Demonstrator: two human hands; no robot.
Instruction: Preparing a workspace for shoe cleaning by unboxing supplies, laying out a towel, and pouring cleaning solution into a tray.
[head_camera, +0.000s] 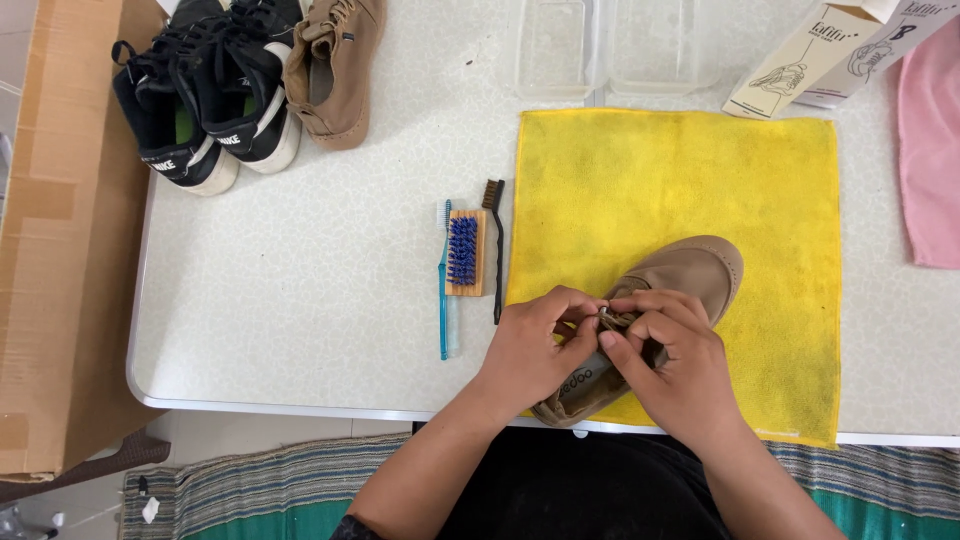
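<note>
A tan suede shoe (690, 270) lies on a yellow cloth (680, 170), toe pointing away to the right, heel at the table's front edge. My left hand (535, 345) and my right hand (675, 360) meet over its lacing area. The fingertips of both pinch the shoe's lace (612, 318) between them. Most of the shoe's opening and heel is hidden under my hands.
Left of the cloth lie a blue toothbrush (443, 290), a wooden brush with blue bristles (465, 252) and a thin black brush (496, 250). A pair of black sneakers (205, 90) and another tan shoe (335, 70) stand far left. Clear containers (610, 45), boxes (830, 50) and a pink cloth (930, 150) lie far right.
</note>
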